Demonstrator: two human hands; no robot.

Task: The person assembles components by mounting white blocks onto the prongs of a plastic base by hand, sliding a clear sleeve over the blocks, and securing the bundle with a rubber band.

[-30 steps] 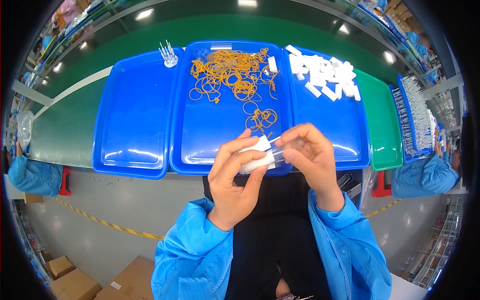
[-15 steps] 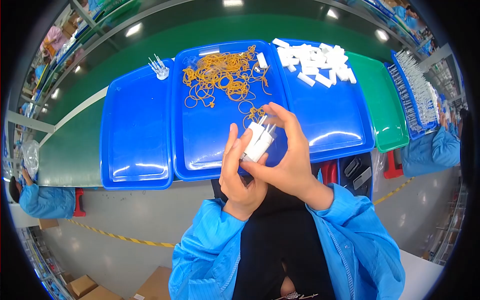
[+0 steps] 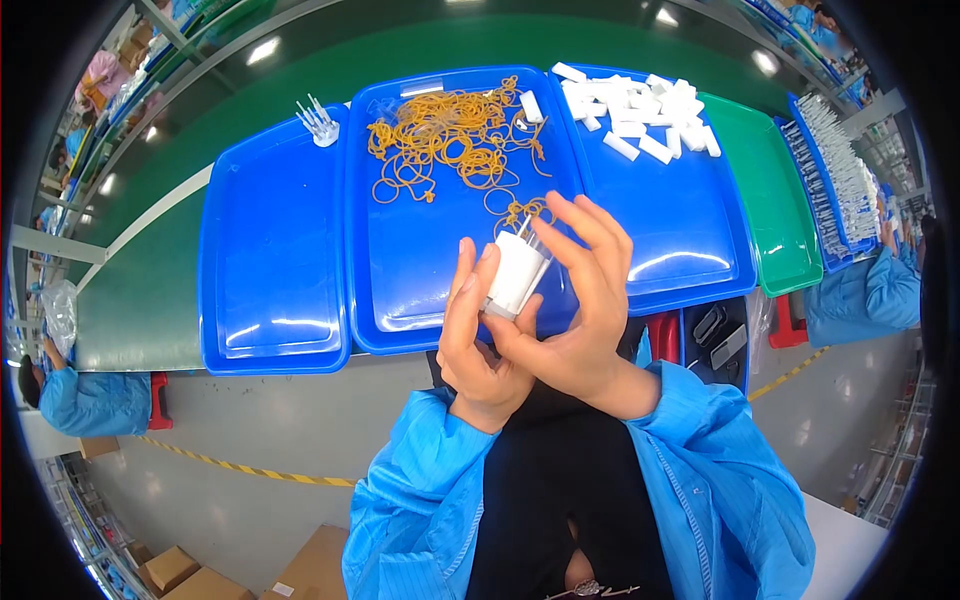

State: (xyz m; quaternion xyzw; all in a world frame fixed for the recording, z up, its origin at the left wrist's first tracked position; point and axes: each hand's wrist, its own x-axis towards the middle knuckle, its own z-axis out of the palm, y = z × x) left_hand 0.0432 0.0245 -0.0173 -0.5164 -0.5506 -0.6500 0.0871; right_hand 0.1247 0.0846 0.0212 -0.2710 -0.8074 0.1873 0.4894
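A white charger plug [image 3: 517, 268] is held between my two hands above the front edge of the middle blue tray [image 3: 420, 280]. Its metal prongs point up and away from me, and a clear, shiny edge runs along its right side. My left hand [image 3: 478, 345] closes on it from the left, fingers along its side. From the right, my right hand [image 3: 585, 320] grips it, thumb at the lower end and index fingertip by the prongs. Whether a second plug lies behind it cannot be seen. Tangled orange rubber bands [image 3: 450, 135] lie in the tray just beyond.
White blocks [image 3: 640, 110] are heaped in the right blue tray [image 3: 680, 230]. On the left blue tray's [image 3: 270, 260] far corner sits a pronged white piece [image 3: 318, 125]. A green tray [image 3: 780, 220] and a rack of white parts [image 3: 835, 170] stand farther right. Co-workers sit at both sides.
Two plugs showed side by side; now one broad white body is visible. My right fingers have straightened and spread upward. The view has shifted slightly.
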